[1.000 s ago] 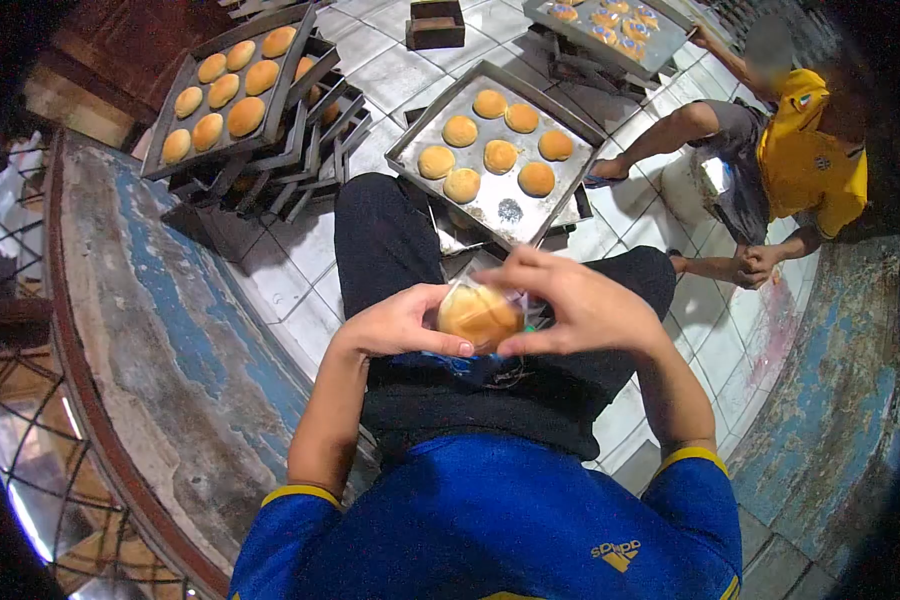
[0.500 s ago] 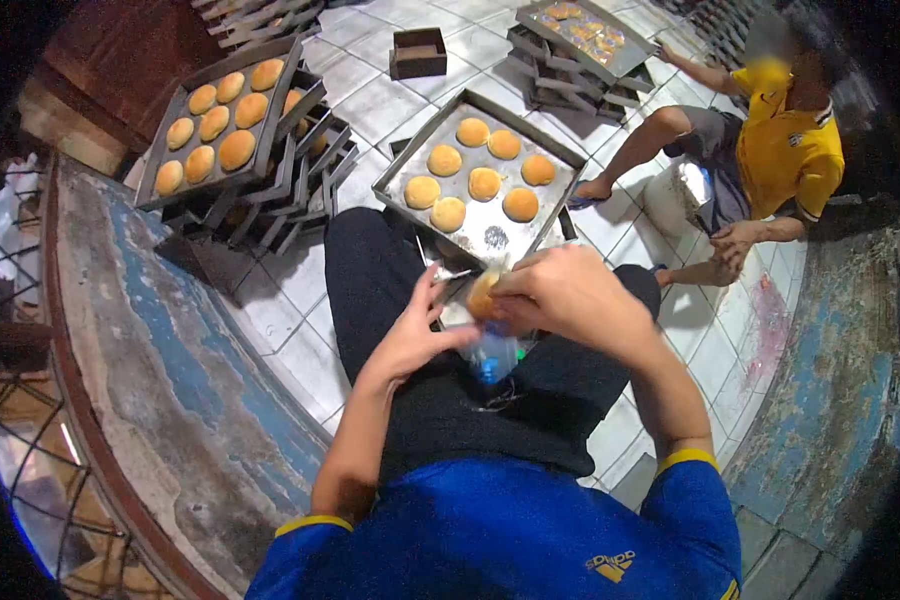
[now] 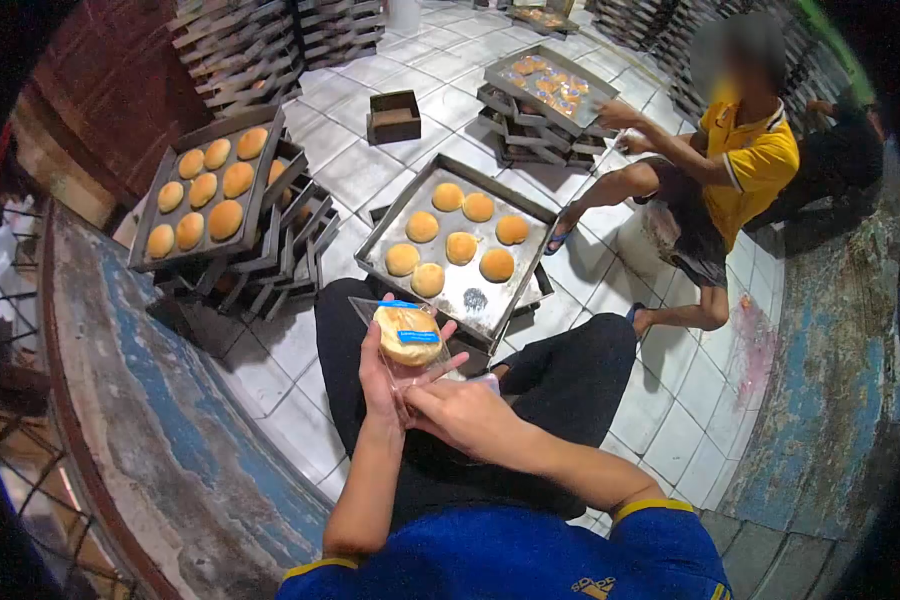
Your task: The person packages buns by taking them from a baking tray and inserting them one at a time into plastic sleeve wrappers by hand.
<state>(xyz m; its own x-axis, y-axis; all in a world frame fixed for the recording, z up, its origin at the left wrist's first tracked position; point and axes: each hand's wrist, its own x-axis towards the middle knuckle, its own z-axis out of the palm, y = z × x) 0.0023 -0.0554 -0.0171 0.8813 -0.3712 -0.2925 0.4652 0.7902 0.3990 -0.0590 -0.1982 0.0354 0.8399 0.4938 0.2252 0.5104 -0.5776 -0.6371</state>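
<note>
A round golden bun (image 3: 398, 352) sits inside a clear plastic bag (image 3: 419, 337) with blue printing. My left hand (image 3: 376, 372) cradles it from beneath, with the fingers curved around its side. My right hand (image 3: 472, 414) pinches the loose end of the bag close to my left palm; its fingertips are partly hidden. Just beyond my hands, a metal baking tray (image 3: 458, 292) carries several unwrapped buns, and a dark smudge marks its near part.
At left, a tray of buns (image 3: 203, 188) tops a stack of dark trays. A small dark box (image 3: 395, 118) lies on the tiled floor. Farther back, another tray (image 3: 505, 62) holds wrapped buns beside a seated person in a yellow shirt (image 3: 755, 165). Worn ledges flank both sides.
The bun, blurred in my right hand before, now rests bagged in my left hand, farther left. My right hand has moved down to the bag's end. The seated person's arms have shifted.
</note>
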